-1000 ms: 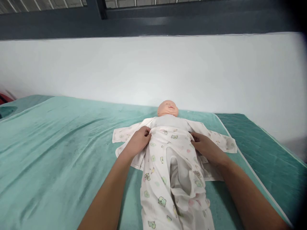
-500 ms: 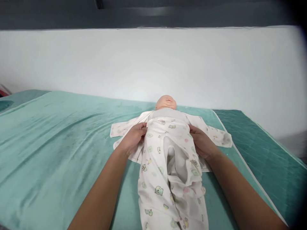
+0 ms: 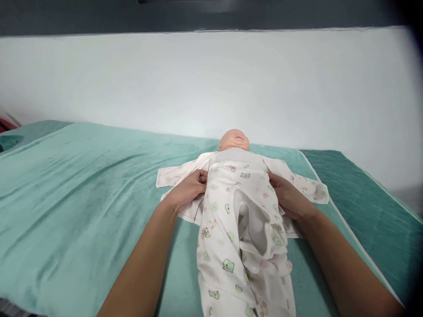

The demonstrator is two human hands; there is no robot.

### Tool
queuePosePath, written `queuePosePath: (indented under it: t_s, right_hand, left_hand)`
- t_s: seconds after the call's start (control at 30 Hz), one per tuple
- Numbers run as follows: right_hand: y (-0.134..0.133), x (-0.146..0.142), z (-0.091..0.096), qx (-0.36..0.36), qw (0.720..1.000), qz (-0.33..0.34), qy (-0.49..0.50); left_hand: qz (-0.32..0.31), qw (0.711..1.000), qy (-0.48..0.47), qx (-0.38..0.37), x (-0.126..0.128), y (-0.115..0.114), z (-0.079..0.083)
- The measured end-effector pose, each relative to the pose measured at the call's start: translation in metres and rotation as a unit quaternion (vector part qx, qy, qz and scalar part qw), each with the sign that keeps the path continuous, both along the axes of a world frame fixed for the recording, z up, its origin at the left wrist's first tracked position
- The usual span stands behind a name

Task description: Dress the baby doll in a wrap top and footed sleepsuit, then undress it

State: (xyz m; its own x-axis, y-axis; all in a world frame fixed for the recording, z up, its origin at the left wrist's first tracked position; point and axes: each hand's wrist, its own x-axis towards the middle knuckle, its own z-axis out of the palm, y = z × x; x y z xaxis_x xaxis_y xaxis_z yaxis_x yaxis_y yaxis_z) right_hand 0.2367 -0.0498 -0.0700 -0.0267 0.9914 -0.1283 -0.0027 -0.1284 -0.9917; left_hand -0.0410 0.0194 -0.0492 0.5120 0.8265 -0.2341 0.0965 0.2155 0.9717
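A mint-green plush cover [image 3: 82, 211] carries a pink-headed baby doll [image 3: 234, 140] lying face-up, its head near the far edge, its body closer to the white-trimmed right edge than the left. White cloth trousers printed with green animals [image 3: 223, 220] run from its waist toward the near edge; a white long-sleeved printed jacket [image 3: 187, 168] lies spread to both sides, apparently leaving the waist accessible. A person's left hand [image 3: 188, 189], fingers curled nearly closed, touches the trousers' left side at the waist; the right hand [image 3: 289, 196], loosely bent, meets the other side, fingertips partly hidden. Whether either grips cloth cannot be told; the matched placement would seem to bear evenly on both sides.
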Motion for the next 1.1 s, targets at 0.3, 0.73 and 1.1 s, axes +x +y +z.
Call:
queuePosePath:
  t_s: [0.3,0.73,1.1]
  right_hand:
    - [0.003,-0.006,0.01,0.027,0.995,0.016,-0.096]
    - [0.002,-0.015,0.018,0.078,0.986,-0.02,-0.145]
    - [0.0,-0.024,0.025,0.055,0.987,-0.076,-0.127]
  left_hand:
    - [-0.013,0.999,0.035,0.034,0.004,-0.001,0.0]
    - [-0.031,0.995,-0.027,0.088,0.016,-0.003,-0.004]
    - [0.009,0.994,-0.082,0.069,0.024,0.0,-0.013]
